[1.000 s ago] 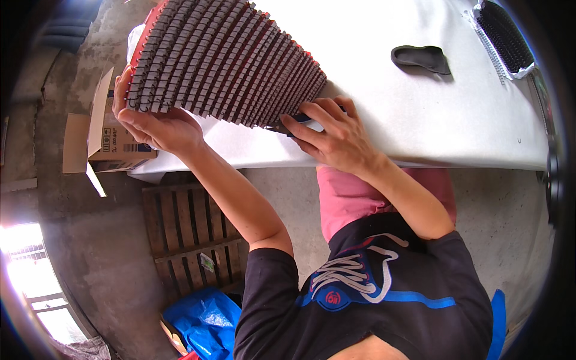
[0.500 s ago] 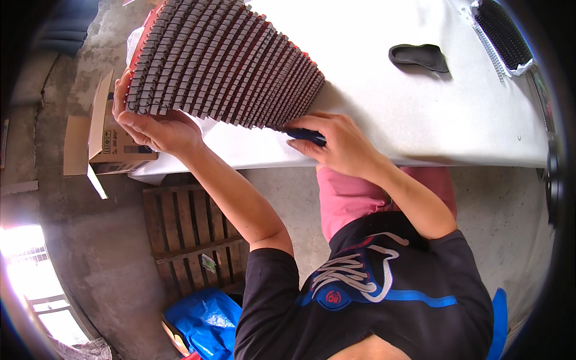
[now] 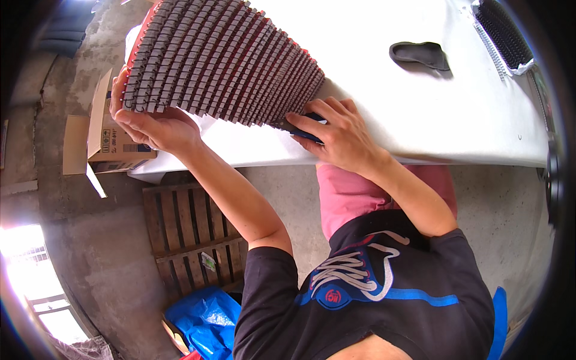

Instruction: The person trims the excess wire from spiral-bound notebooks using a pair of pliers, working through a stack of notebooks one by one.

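Gripping the fanned grey-red stack (image 3: 222,60): left hand (image 3: 153,126), right hand (image 3: 336,132).

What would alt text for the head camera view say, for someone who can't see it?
Seen from above, a person's left hand steadies a fanned grey-and-red slatted mat on a white table while the right hand presses a dark blue tool at its narrow end. A cardboard box and wooden pallet sit below.

i can't make out the dark blue tool (image 3: 300,127) under my right hand (image 3: 336,135); fingers cover most of it. the ribbed fan-shaped stack (image 3: 222,57) runs off the top edge and hides my left hand's (image 3: 153,123) fingertips. the black comb-like strip (image 3: 504,30) is clipped at the corner.
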`<state>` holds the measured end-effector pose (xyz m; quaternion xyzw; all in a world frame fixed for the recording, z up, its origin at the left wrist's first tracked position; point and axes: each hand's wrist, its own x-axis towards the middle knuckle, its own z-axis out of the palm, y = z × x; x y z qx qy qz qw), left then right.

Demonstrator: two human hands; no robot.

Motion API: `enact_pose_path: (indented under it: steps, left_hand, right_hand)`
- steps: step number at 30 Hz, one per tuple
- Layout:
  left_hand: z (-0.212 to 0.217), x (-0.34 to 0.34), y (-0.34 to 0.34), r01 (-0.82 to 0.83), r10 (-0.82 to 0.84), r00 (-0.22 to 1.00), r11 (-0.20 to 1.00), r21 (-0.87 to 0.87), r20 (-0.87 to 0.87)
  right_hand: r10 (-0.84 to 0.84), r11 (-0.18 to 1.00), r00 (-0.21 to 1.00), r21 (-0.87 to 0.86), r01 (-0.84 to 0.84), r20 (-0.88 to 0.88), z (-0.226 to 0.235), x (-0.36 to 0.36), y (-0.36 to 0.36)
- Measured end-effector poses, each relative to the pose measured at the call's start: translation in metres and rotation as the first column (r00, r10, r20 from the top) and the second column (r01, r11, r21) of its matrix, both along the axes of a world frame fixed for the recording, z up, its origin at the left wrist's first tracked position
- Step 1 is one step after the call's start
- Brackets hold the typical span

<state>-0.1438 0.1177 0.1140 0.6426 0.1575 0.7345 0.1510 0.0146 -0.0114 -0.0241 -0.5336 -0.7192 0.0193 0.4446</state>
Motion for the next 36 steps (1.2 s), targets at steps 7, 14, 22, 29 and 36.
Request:
enact_pose_path:
  steps: [7, 14, 22, 29, 36]
  left_hand:
    - [-0.002, -0.002, 0.001, 0.009, -0.009, 1.0, 1.0, -0.021, 0.024]
    - [-0.001, -0.003, 0.003, -0.001, 0.001, 1.0, 1.0, -0.005, 0.007]
    - [-0.001, -0.001, 0.001, -0.015, 0.015, 1.0, 1.0, -0.01, 0.009]
    - [-0.001, -0.002, 0.004, -0.019, 0.019, 1.0, 1.0, 0.024, 0.013]
    - [-0.001, -0.002, 0.004, -0.014, 0.014, 1.0, 1.0, 0.015, 0.016]
  right_hand:
    - [0.084, 0.632, 0.691, -0.497, -0.594, -0.718, 0.025, 0.017, 0.009]
    - [0.115, 0.942, 0.92, -0.254, -0.221, -0.375, 0.01, 0.008, -0.004]
    - [-0.052, 0.998, 0.996, 0.039, 0.049, 0.066, -0.006, 0.0, -0.004]
    - [-0.044, 0.986, 0.987, 0.166, 0.017, 0.156, -0.017, 0.006, 0.012]
    - [0.223, 0.959, 0.94, -0.116, -0.259, -0.259, -0.007, 0.016, 0.015]
